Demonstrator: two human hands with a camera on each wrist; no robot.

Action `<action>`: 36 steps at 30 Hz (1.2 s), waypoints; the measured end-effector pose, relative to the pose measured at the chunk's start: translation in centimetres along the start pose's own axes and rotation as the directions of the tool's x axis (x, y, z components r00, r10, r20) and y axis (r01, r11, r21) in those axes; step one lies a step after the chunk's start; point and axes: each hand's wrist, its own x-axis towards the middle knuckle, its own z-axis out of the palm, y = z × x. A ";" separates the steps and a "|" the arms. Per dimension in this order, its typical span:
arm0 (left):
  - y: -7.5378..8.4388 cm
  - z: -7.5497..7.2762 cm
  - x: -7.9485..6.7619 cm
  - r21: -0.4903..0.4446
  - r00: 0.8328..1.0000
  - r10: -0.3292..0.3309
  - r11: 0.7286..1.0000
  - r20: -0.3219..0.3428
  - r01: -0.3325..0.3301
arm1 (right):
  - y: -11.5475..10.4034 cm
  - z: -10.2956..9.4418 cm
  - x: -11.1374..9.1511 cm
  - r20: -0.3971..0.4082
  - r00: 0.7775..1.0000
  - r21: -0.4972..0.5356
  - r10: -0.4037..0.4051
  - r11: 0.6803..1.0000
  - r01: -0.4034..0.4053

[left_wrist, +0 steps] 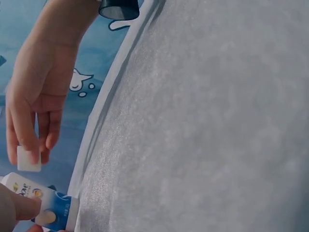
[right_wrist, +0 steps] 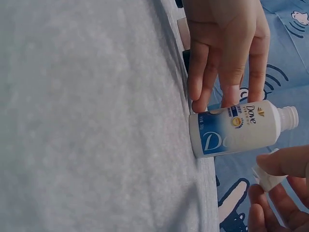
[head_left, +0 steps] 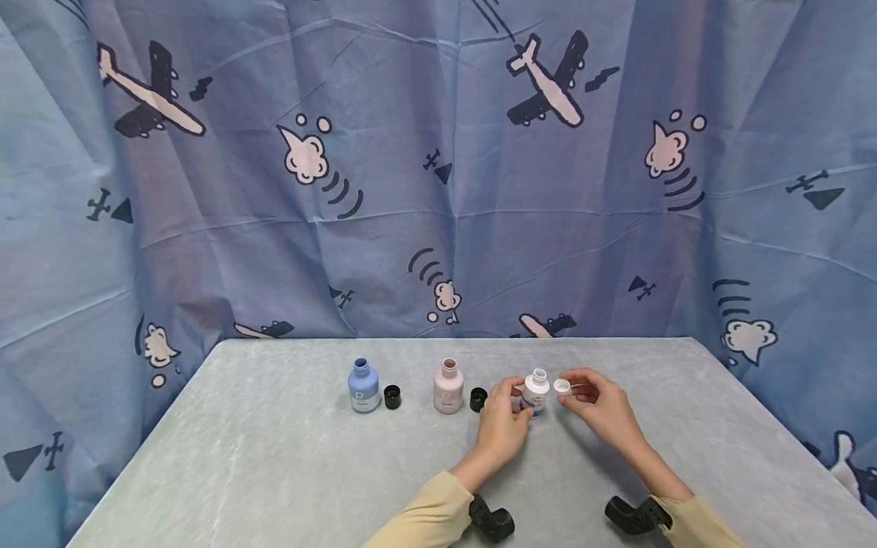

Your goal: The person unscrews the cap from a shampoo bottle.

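My left hand [head_left: 500, 430] grips a small white and blue Dove bottle [right_wrist: 248, 126], thumb on one side and fingers on the other. The bottle stands upright on the table, its threaded neck bare and open. To the right of it, my right hand [head_left: 608, 409] pinches a white cap [head_left: 562, 387] between thumb and fingers. The cap is held off the table, beside the bottle's neck and apart from it. In the left wrist view the cap [left_wrist: 29, 159] shows just over the bottle [left_wrist: 50, 208], whose near side the left thumb partly covers.
Left of the hands stand an uncapped pink bottle [head_left: 448, 390] and, farther left, an uncapped blue bottle [head_left: 364, 390]. A black cap [head_left: 392, 396] lies beside the blue one; another black cap [head_left: 478, 398] sits close to my left fingers. A patterned blue curtain [head_left: 384, 175] hangs behind the table [head_left: 274, 457].
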 end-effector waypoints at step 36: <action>0.2 -2.1 -0.8 -0.087 0.999 0.012 0.996 0.050 -0.008 | 2.1 0.1 0.5 0.183 0.983 -0.054 0.014 0.999 -0.004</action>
